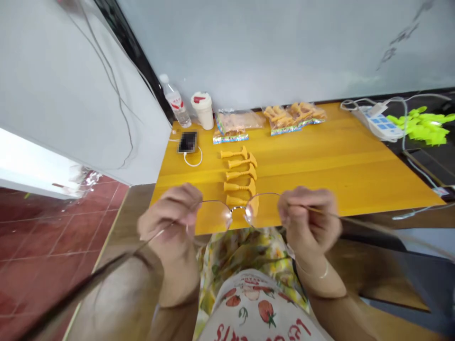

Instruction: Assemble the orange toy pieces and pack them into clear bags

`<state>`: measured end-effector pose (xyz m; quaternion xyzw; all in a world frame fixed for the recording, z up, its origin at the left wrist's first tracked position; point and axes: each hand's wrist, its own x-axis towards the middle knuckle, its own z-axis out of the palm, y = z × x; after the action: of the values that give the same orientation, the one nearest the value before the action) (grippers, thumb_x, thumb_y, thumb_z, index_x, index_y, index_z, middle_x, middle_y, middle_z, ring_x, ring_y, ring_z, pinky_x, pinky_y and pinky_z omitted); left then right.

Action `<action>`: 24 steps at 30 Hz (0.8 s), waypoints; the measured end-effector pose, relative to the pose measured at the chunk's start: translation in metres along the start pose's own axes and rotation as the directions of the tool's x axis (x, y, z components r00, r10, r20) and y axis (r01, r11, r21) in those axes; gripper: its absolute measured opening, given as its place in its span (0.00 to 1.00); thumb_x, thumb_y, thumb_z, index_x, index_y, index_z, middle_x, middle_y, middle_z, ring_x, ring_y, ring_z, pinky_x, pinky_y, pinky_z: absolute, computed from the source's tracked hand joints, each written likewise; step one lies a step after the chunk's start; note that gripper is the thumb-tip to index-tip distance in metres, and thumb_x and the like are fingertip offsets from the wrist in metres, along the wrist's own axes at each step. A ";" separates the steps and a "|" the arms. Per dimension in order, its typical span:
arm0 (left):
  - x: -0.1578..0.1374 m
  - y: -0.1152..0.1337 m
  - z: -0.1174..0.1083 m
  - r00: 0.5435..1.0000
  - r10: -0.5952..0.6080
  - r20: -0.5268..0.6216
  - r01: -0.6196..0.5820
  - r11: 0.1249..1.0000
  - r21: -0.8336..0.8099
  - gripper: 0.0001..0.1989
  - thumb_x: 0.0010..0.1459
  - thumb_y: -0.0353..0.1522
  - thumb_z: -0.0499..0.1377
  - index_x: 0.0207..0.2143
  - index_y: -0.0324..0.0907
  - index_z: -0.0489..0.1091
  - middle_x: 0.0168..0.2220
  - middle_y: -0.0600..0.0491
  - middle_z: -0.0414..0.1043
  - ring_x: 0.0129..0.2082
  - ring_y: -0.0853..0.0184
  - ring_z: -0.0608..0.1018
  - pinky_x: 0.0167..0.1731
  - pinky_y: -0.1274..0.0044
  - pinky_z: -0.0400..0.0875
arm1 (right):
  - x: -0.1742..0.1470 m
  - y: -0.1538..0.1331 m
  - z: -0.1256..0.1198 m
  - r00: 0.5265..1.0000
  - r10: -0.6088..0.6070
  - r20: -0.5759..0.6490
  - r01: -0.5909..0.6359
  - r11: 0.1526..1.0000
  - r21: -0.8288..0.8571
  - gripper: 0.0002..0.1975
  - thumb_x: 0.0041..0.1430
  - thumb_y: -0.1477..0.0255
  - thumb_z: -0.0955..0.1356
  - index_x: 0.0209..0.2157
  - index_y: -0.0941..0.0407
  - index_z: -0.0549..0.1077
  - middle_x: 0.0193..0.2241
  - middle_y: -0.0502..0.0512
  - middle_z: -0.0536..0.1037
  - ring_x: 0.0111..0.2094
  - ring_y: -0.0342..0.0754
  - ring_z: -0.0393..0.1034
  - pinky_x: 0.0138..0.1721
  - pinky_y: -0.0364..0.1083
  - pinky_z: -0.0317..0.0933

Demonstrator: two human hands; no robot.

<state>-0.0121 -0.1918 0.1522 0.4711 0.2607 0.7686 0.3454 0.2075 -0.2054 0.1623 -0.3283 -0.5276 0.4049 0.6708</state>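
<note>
A pair of thin-rimmed eyeglasses (pixel 237 208) hangs close to the camera, above the front edge of the table, its arms reaching back toward me. My left hand (pixel 174 215) is closed on the glasses at their left hinge side. At the opposite side, my right hand (pixel 309 218) pinches them near the right hinge. Beyond the lenses, several yellow toy hammers (pixel 241 175) lie in a column on the wooden table (pixel 320 166); the nearest is partly seen through the glasses.
At the back stand a water bottle (pixel 177 105) and a lidded white cup (pixel 203 111). A phone (pixel 187 141) with a white cable lies in front of them. Bagged orange pieces (pixel 293 117) rest along the wall. To the right are a power strip (pixel 380 124) and bright green pieces (pixel 423 125).
</note>
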 end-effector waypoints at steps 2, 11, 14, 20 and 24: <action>0.007 -0.015 0.002 0.992 -0.081 0.101 0.080 0.997 0.009 0.24 0.55 0.47 0.66 0.19 0.41 0.64 0.19 0.57 0.59 0.18 0.73 0.67 0.19 0.77 0.64 | 0.013 0.031 0.003 0.995 0.098 0.029 -0.100 0.992 0.082 0.09 0.64 0.62 0.70 0.35 0.51 0.69 0.21 0.44 0.68 0.18 0.38 0.58 0.19 0.40 0.53; 0.017 -0.051 -0.021 0.772 -0.628 0.099 0.601 0.772 0.209 0.19 0.53 0.45 0.68 0.29 0.41 0.65 0.28 0.54 0.77 0.18 0.74 0.74 0.17 0.82 0.68 | 0.051 0.083 -0.006 0.901 0.335 0.275 -0.366 0.928 0.070 0.22 0.55 0.50 0.72 0.28 0.54 0.66 0.20 0.42 0.63 0.19 0.37 0.55 0.22 0.41 0.53; 0.021 -0.049 -0.024 0.746 -0.659 0.098 0.619 0.739 0.266 0.21 0.53 0.44 0.68 0.44 0.43 0.69 0.29 0.53 0.80 0.19 0.72 0.77 0.20 0.81 0.71 | 0.055 0.088 -0.008 0.913 0.292 0.283 -0.281 0.956 -0.083 0.21 0.56 0.52 0.73 0.28 0.53 0.66 0.19 0.42 0.63 0.20 0.38 0.58 0.24 0.41 0.55; 0.039 -0.059 -0.045 0.571 -0.810 0.131 0.748 0.579 0.324 0.30 0.45 0.45 0.72 0.48 0.37 0.75 0.40 0.43 0.82 0.29 0.64 0.83 0.29 0.77 0.76 | 0.084 0.116 -0.001 0.933 0.168 0.318 -0.133 0.983 -0.129 0.19 0.57 0.53 0.71 0.36 0.53 0.67 0.25 0.44 0.67 0.22 0.38 0.60 0.24 0.41 0.56; 0.082 -0.088 -0.074 0.741 -0.669 -0.053 0.649 0.695 0.309 0.27 0.44 0.44 0.72 0.42 0.36 0.77 0.41 0.43 0.81 0.31 0.65 0.83 0.31 0.77 0.77 | 0.124 0.162 -0.015 0.963 0.136 0.233 -0.093 0.978 -0.188 0.24 0.56 0.51 0.70 0.46 0.51 0.65 0.31 0.45 0.70 0.25 0.40 0.66 0.27 0.42 0.60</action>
<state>-0.0803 -0.0783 0.1016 0.4182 0.5170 0.5279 0.5284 0.2041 -0.0215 0.0734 -0.3637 -0.6199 0.4325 0.5444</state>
